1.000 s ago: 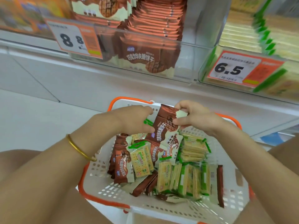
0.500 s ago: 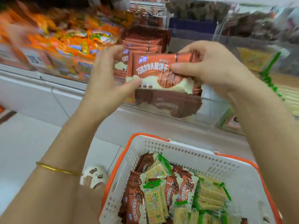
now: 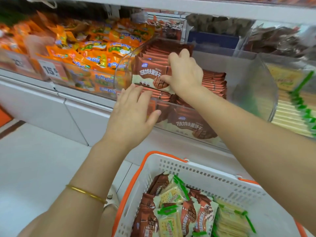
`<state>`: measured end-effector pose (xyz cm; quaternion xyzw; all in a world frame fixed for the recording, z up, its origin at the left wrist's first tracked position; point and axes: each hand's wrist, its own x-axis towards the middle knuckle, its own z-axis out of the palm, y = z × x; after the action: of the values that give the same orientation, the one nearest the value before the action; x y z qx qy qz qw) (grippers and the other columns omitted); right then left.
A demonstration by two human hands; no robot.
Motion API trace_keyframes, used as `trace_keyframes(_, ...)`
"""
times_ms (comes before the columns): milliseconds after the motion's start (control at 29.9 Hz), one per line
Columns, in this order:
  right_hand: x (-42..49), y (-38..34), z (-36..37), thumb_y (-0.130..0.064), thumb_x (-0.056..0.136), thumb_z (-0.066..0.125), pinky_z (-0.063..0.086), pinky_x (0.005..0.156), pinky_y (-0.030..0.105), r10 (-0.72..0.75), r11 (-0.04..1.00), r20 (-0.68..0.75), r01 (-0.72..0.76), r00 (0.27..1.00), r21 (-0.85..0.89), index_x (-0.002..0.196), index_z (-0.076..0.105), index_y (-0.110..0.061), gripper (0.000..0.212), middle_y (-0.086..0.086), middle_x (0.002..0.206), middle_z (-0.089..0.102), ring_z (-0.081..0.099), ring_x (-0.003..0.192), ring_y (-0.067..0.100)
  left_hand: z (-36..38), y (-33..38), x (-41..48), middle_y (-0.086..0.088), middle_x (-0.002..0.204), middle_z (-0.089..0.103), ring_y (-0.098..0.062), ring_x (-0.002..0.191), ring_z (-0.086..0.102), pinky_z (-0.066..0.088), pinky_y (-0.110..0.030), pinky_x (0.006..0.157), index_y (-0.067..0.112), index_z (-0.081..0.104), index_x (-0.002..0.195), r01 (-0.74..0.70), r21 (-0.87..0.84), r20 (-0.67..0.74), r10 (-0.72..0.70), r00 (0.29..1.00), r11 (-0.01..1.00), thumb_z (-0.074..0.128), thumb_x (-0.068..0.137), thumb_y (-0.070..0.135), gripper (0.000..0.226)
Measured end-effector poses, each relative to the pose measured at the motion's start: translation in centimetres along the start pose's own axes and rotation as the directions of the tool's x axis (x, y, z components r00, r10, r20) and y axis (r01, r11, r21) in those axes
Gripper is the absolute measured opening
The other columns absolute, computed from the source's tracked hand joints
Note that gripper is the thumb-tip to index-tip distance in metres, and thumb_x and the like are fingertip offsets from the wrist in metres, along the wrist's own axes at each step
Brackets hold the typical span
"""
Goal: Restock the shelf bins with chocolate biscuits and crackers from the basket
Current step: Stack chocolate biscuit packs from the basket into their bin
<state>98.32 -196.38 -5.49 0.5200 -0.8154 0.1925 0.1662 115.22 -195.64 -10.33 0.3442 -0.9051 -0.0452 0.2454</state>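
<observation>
My right hand [image 3: 185, 74] grips a brown chocolate biscuit packet [image 3: 147, 74] and holds it upright at the front of the packet row inside the clear chocolate biscuit bin [image 3: 201, 108]. My left hand [image 3: 131, 112] hovers with spread fingers at the bin's front wall, just below that packet. The white basket with an orange rim [image 3: 196, 170] sits below, holding several chocolate biscuit packets [image 3: 145, 218] and green-striped cracker packets [image 3: 171, 195]. The cracker bin [image 3: 294, 106] stands to the right.
A bin of orange snack bags [image 3: 95, 53] with a 15.5 price tag [image 3: 51, 70] lies to the left. A clear curved divider [image 3: 256, 86] separates the chocolate and cracker bins. Another shelf [image 3: 205, 7] overhangs above. White floor and shelf base lie lower left.
Both hands lifted the chocolate packet out of the basket up to the shelf. The right hand now sets it into the bin, and the left hand has let go and dropped lower.
</observation>
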Motion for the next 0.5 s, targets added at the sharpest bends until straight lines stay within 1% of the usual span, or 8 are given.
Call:
trace_keyframes(100,-0.1,0.2,-0.3,-0.042,0.083,0.068,0.034,0.065,0.034,0.0,1.0,0.001,0.0,1.0,-0.01,0.124,0.041,-0.013,0.057,0.01,0.125,0.043,0.054,0.104,0.03,-0.2,0.1,-0.1,-0.011,0.143,0.043,-0.029,0.142,0.024,0.014,-0.045,0.117,0.009,0.048,0.134,0.006,-0.009,-0.007,-0.006,1.0,1.0,0.04,0.084,0.044,0.062)
trace_keyframes(201,-1.1,0.6,-1.8,-0.042,0.082,0.07,0.037,0.066,0.033,0.024,0.997,-0.03,-0.022,0.999,0.07,0.12,0.042,-0.014,0.054,0.008,0.121,0.044,0.055,0.1,0.028,-0.9,1.0,-0.6,-0.011,0.131,0.053,-0.033,0.133,0.036,0.03,-0.047,0.11,0.006,0.055,0.126,-0.063,-0.017,-0.1,0.061,0.993,0.998,0.045,0.086,0.038,0.053)
trace_keyframes(267,-3.0,1.4,-3.8,-0.036,0.084,0.068,0.041,0.068,0.032,0.008,0.983,-0.085,0.007,0.996,0.185,0.111,0.045,-0.016,0.041,0.004,0.112,0.046,0.054,0.091,0.022,-1.4,2.8,-1.4,-0.007,0.117,0.06,-0.031,0.115,0.047,0.038,-0.042,0.096,0.007,0.061,0.113,-0.158,-0.014,-0.178,0.153,0.972,0.987,0.049,0.085,0.031,0.039)
trace_keyframes(368,-8.9,3.3,-8.1,-0.023,0.081,0.069,0.041,0.065,0.023,-0.006,0.885,-0.102,0.052,0.995,0.464,0.09,0.05,-0.021,0.022,-0.005,0.086,0.052,0.048,0.071,0.007,-1.1,5.9,-3.4,-0.004,0.101,0.063,-0.029,0.096,0.051,0.043,-0.042,0.079,0.008,0.063,0.096,-0.277,-0.032,-0.159,0.269,0.95,0.96,0.053,0.082,0.023,0.022)
trace_keyframes(401,-11.4,4.1,-9.1,-0.019,0.08,0.07,0.039,0.06,0.018,-0.002,0.821,-0.054,0.033,0.999,0.57,0.084,0.052,-0.02,0.019,-0.007,0.076,0.053,0.049,0.064,0.005,-0.5,6.5,-4.0,-0.004,0.096,0.063,-0.03,0.093,0.052,0.045,-0.042,0.076,0.008,0.063,0.092,-0.313,-0.039,-0.108,0.307,0.946,0.949,0.052,0.082,0.023,0.021)
trace_keyframes(434,-13.8,5.2,-9.3,-0.015,0.08,0.071,0.039,0.054,0.015,0.0,0.757,0.042,-0.027,0.999,0.653,0.079,0.053,-0.018,0.018,-0.006,0.068,0.053,0.051,0.057,0.006,0.4,6.8,-4.5,-0.003,0.092,0.063,-0.029,0.09,0.053,0.046,-0.04,0.074,0.009,0.064,0.089,-0.343,-0.045,-0.026,0.342,0.939,0.938,0.048,0.082,0.026,0.024)
trace_keyframes(468,-16.0,6.3,-8.6,-0.013,0.081,0.07,0.039,0.048,0.015,-0.003,0.721,0.184,-0.125,0.983,0.681,0.077,0.054,-0.016,0.017,-0.005,0.063,0.053,0.053,0.052,0.008,1.3,7.0,-5.0,-0.001,0.09,0.063,-0.028,0.089,0.054,0.047,-0.038,0.072,0.011,0.065,0.088,-0.366,-0.05,0.079,0.369,0.926,0.929,0.043,0.081,0.03,0.03)
trace_keyframes(501,-17.9,7.6,-7.1,-0.012,0.082,0.07,0.041,0.044,0.018,-0.012,0.724,0.357,-0.238,0.934,0.647,0.077,0.056,-0.015,0.015,-0.005,0.061,0.053,0.055,0.049,0.012,2.4,7.2,-5.6,0.0,0.089,0.064,-0.027,0.089,0.055,0.048,-0.037,0.07,0.012,0.066,0.089,-0.389,-0.054,0.19,0.392,0.9,0.92,0.038,0.081,0.033,0.037)
